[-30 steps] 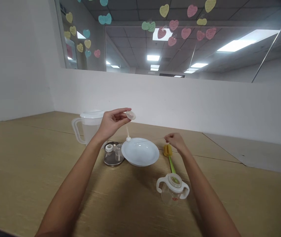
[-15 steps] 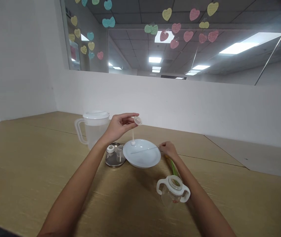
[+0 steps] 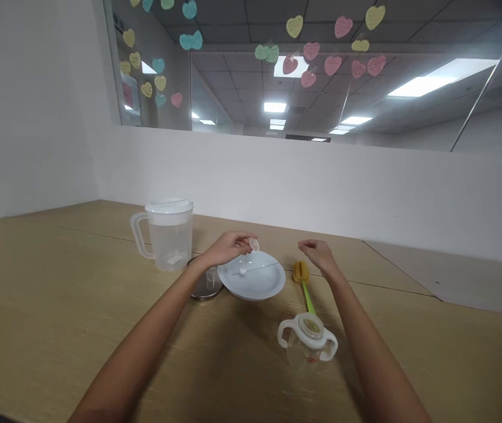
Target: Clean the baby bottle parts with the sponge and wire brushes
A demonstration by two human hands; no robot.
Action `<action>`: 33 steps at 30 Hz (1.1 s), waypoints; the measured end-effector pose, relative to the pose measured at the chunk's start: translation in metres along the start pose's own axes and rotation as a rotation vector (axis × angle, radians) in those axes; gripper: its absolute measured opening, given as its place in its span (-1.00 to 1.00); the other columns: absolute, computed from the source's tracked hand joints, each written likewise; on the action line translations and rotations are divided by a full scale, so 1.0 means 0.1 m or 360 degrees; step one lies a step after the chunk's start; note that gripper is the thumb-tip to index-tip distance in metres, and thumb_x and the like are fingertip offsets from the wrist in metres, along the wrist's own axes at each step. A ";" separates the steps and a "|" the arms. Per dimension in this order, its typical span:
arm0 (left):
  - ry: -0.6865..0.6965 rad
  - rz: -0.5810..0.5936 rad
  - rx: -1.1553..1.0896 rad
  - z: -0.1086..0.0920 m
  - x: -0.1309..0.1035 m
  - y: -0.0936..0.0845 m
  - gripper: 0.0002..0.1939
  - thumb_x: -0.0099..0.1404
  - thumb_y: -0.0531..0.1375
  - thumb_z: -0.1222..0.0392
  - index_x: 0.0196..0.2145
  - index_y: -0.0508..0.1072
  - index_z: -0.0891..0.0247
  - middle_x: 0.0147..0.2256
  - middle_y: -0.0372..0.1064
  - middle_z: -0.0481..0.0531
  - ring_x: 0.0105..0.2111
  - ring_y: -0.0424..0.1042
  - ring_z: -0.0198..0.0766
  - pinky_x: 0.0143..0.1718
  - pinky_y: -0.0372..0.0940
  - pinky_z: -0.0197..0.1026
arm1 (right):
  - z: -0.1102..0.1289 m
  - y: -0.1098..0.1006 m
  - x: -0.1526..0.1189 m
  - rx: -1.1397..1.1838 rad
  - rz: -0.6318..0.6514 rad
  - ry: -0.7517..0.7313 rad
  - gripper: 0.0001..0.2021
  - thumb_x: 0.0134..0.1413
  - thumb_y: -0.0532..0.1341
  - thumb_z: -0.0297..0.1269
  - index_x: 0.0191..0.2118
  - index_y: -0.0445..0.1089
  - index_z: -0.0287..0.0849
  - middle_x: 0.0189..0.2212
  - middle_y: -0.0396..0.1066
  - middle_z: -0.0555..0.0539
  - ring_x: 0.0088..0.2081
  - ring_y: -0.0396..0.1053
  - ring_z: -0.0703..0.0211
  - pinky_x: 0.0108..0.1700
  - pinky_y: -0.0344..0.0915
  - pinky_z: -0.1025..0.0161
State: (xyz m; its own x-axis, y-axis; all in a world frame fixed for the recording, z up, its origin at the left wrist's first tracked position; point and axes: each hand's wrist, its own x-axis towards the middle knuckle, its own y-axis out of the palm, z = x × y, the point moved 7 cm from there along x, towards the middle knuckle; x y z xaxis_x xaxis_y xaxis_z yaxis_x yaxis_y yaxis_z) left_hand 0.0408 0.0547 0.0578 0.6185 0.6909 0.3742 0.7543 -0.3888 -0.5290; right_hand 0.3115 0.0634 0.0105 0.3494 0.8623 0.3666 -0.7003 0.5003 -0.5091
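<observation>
Straw piece [image 3: 254, 244], quantity one: clear disc at the top, straw hanging below it, white ball at the lower end, gripped in your left hand over the bowl. Whether the ball touches the bowl cannot be told.

Desk [image 3: 78, 305], one: wooden surface carrying everything listed.

Arms, two: your left forearm slants forward and rightward from the lower edge; your right slants forward and leftward.

Hands, two: your left hand [image 3: 225, 248] is level, thumb and fingers pinching the disc's edge. Your right hand [image 3: 319, 252] hangs apart, right of the bowl, fingers curled closed; anything thin between their tips is too small to tell.

Pitcher [image 3: 170, 232], one: lidded, translucent, handle to the left.

Bowl [image 3: 255, 289], one: white, between your hands.

Two-handled cup [image 3: 307, 330], one: clear, white collar, nearest you.

Brush [image 3: 300, 272], one: yellow head, green handle running toward the cup.

Tray [image 3: 206, 294], one: metal, partly behind your left wrist.

Small clear vessel [image 3: 212, 277], one visible: on the tray.

Thin rod [image 3: 255, 269], one: slanting across the bowl.
</observation>
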 end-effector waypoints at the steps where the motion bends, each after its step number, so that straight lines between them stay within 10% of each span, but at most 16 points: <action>1: -0.0021 0.0023 0.0021 0.08 0.02 0.02 -0.56 0.09 0.17 0.26 -0.04 0.39 0.38 -0.24 0.45 0.12 -0.26 0.41 -0.24 -0.18 0.30 -0.20 | -0.01 -0.05 0.01 0.0028 -0.0018 0.0009 -0.72 -0.16 0.16 -0.23 -0.32 0.48 -0.26 -0.28 0.48 -0.17 -0.26 0.41 0.10 -0.25 0.26 0.26; 14: -0.0134 0.0184 0.0188 0.49 0.04 0.21 -0.56 0.07 0.15 0.29 -0.06 0.40 0.44 -0.32 0.48 0.12 -0.34 0.44 -0.26 -0.27 0.30 -0.27 | -0.18 -0.46 0.03 0.0254 -0.0168 0.0115 -0.69 -0.23 0.17 -0.18 -0.35 0.46 -0.29 -0.36 0.47 -0.17 -0.46 0.32 0.22 -0.47 0.20 0.30; 33: -0.0112 0.0409 0.0806 0.69 0.02 0.55 -0.65 0.01 0.20 0.41 -0.20 0.52 0.30 -0.43 0.50 0.03 -0.41 0.44 -0.26 -0.40 0.19 -0.35 | -0.10 -0.50 -0.01 0.0328 -0.0144 0.0139 -0.74 -0.29 0.23 -0.24 -0.38 0.46 -0.27 -0.38 0.46 -0.15 -0.45 0.30 0.23 -0.46 0.19 0.31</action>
State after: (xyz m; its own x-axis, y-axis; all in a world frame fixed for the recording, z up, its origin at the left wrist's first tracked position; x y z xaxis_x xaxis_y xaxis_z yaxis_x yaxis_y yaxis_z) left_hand 0.0685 0.0766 -0.0232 0.7389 0.6585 0.1428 0.3712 -0.2210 -0.9019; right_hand 0.3523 0.0386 0.0275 0.4629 0.8225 0.3303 -0.7728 0.5571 -0.3041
